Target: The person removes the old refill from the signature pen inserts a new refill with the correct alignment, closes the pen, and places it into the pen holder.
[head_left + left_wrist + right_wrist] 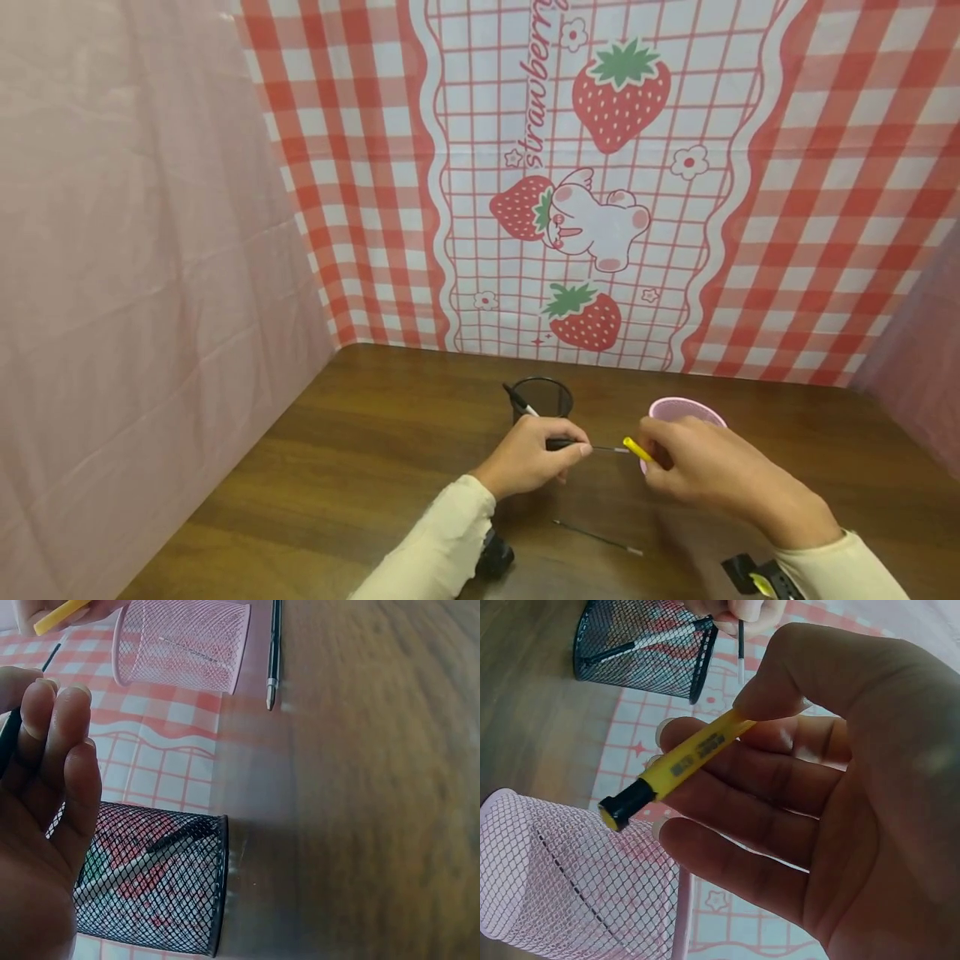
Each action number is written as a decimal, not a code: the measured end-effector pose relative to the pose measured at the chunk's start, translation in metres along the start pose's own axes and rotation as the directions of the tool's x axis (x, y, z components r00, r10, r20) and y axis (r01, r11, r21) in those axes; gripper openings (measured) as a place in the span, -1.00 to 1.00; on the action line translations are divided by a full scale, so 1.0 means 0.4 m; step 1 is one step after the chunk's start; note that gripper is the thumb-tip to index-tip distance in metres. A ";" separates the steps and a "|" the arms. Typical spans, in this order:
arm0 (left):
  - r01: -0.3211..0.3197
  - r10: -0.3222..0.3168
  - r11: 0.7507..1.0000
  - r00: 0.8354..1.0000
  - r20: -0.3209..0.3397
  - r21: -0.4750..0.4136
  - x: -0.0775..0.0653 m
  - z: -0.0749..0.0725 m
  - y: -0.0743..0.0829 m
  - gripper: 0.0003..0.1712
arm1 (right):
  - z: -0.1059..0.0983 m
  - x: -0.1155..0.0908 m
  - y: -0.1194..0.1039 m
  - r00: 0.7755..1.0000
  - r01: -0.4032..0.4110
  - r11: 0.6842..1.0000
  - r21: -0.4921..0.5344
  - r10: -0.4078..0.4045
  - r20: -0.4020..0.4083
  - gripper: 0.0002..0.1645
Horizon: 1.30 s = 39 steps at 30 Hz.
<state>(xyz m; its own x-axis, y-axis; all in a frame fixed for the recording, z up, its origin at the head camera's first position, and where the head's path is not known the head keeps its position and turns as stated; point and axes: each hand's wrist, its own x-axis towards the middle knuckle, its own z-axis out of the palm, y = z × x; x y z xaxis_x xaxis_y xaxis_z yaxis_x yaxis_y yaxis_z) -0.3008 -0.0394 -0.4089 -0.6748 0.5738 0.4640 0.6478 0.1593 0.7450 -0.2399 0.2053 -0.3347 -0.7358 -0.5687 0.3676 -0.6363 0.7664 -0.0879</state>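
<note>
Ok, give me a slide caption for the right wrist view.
Right hand holding a yellow tube; pink mesh cup and black mesh cup behind.

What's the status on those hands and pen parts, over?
Left grip holds black pen part, thin rod pointing toward yellow tube. Right grip pinches yellow tube. Loose refill on table; nothing seen blocking between grips.

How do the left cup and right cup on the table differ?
The left cup is black; the right cup is pink. A black-and-white pen leans in the left cup, while a thin dark stick shows through the right cup's side. Both are mesh and stand upright.
</note>
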 end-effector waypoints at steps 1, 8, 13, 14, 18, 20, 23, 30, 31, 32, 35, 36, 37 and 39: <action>0.002 -0.002 1.000 1.000 -0.001 0.001 -0.001 0.001 0.001 -0.88 | 0.000 0.001 0.000 1.000 0.001 1.000 -0.004 -0.001 -0.002 -0.61; 0.007 -0.007 1.000 1.000 0.006 -0.007 -0.001 -0.004 0.006 -0.85 | 0.004 0.000 0.003 1.000 -0.007 1.000 0.008 0.007 0.004 -0.61; 0.006 -0.006 1.000 1.000 0.002 -0.024 -0.004 -0.010 0.009 -0.85 | 0.003 0.003 0.006 1.000 -0.005 1.000 0.013 0.005 -0.003 -0.63; 0.006 -0.006 1.000 1.000 0.001 -0.026 -0.005 -0.011 0.009 -0.84 | 0.003 0.004 0.006 1.000 -0.004 1.000 0.016 0.004 -0.004 -0.63; 0.004 -0.004 1.000 1.000 -0.001 -0.024 -0.005 -0.016 0.012 -0.84 | 0.007 0.009 0.004 0.999 0.013 1.000 0.002 -0.013 -0.032 -0.62; 0.004 -0.004 1.000 1.000 0.001 -0.015 -0.004 -0.018 0.012 -0.84 | 0.009 0.011 0.004 0.999 0.013 1.000 -0.004 -0.013 -0.043 -0.63; 0.012 -0.012 1.000 1.000 0.001 -0.021 -0.002 -0.018 0.012 -0.84 | 0.010 0.013 0.004 0.998 0.013 1.000 -0.015 -0.014 -0.062 -0.65; 0.007 -0.007 1.000 1.000 -0.006 -0.022 -0.002 -0.019 0.009 -0.86 | -0.005 0.010 0.005 0.996 -0.057 0.998 -0.023 0.055 -0.064 -0.70; 0.005 -0.005 1.000 1.000 -0.007 -0.019 -0.002 -0.019 0.008 -0.86 | -0.009 0.009 0.006 0.996 -0.077 0.997 -0.023 0.076 -0.053 -0.71; 0.003 -0.003 1.000 1.000 -0.008 -0.018 -0.001 -0.019 0.007 -0.85 | -0.013 0.007 0.006 0.995 -0.096 0.995 -0.025 0.095 -0.043 -0.71; -0.004 0.003 1.000 1.000 -0.010 -0.021 0.000 -0.021 0.005 -0.86 | -0.021 0.004 0.009 0.992 -0.129 0.991 -0.024 0.129 -0.013 -0.72; -0.001 0.000 1.000 1.000 -0.013 -0.020 0.001 -0.019 0.004 -0.87 | -0.022 0.003 0.010 0.991 -0.132 0.991 -0.022 0.132 -0.008 -0.72; -0.002 0.001 1.000 1.000 -0.014 -0.020 0.002 -0.018 0.003 -0.87 | -0.023 0.002 0.011 0.992 -0.130 0.991 -0.022 0.130 -0.007 -0.72; -0.004 0.003 1.000 1.000 -0.016 -0.021 0.004 -0.017 0.003 -0.89 | -0.024 0.000 0.012 0.992 -0.128 0.992 -0.019 0.128 -0.006 -0.73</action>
<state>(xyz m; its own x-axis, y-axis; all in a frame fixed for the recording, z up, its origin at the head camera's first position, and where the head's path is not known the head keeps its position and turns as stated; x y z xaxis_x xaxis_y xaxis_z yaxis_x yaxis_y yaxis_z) -0.3035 -0.0437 -0.4043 -0.6784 0.5610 0.4743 0.6425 0.1400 0.7534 -0.2406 0.2117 -0.3261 -0.8097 -0.4646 0.3586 -0.5326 0.8383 -0.1165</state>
